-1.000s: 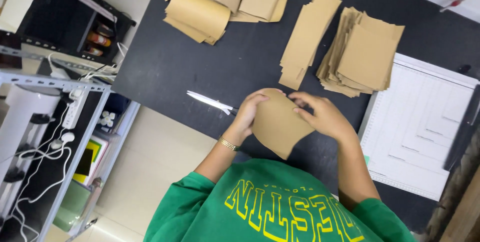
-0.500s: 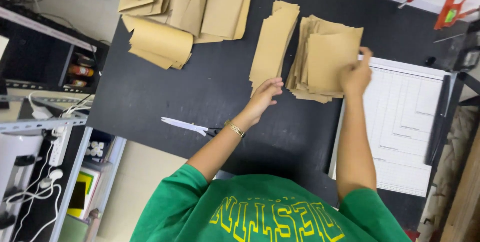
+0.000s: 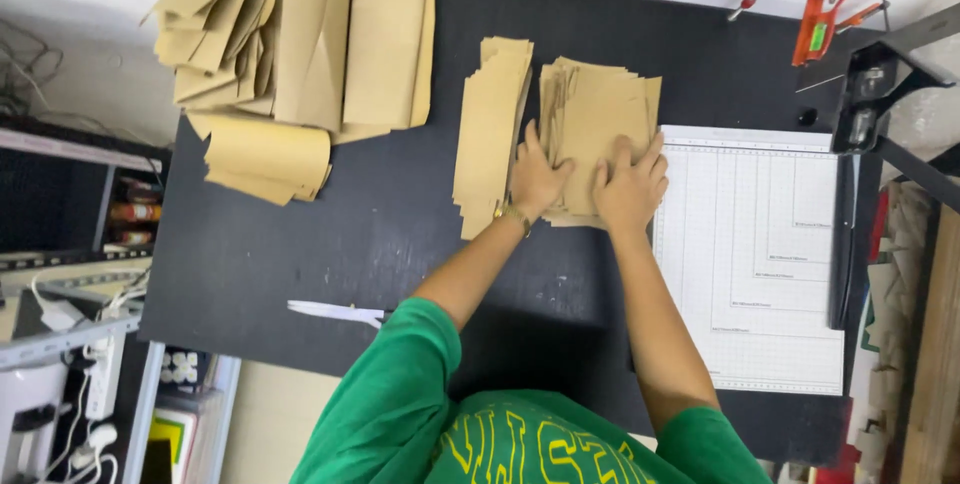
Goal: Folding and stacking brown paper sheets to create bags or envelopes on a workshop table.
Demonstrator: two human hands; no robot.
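Presently, in the head view, both hands lie flat on the stack of cut brown paper sheets (image 3: 600, 109), which sits on the black table (image 3: 300, 234) just left of the white gridded cutting mat (image 3: 770, 264). The left hand (image 3: 537, 176) presses with fingers spread on the stack's left edge; the right hand (image 3: 630, 184) presses palm-down on its near right corner. Neither is clenched, and neither pinches a sheet that I can see.

Risks, as judged: the sheets are loosely squared, with edges fanning at the far side, so uneven pressure could skew the stack or push sheets onto the narrow pile of paper strips (image 3: 490, 129) touching its left side. A sideways slide could also carry sheets over the mat's edge.

Limits of view: the palms hide the stack's near edge, so its alignment there cannot be confirmed. The folded brown paper rolls (image 3: 290, 54), well left of the stack, are cut off at the top of the frame. The thin white object (image 3: 335, 312) near the table's front edge is too small to identify. The cutter arm (image 3: 850, 234) on the mat's right side is partly obscured.
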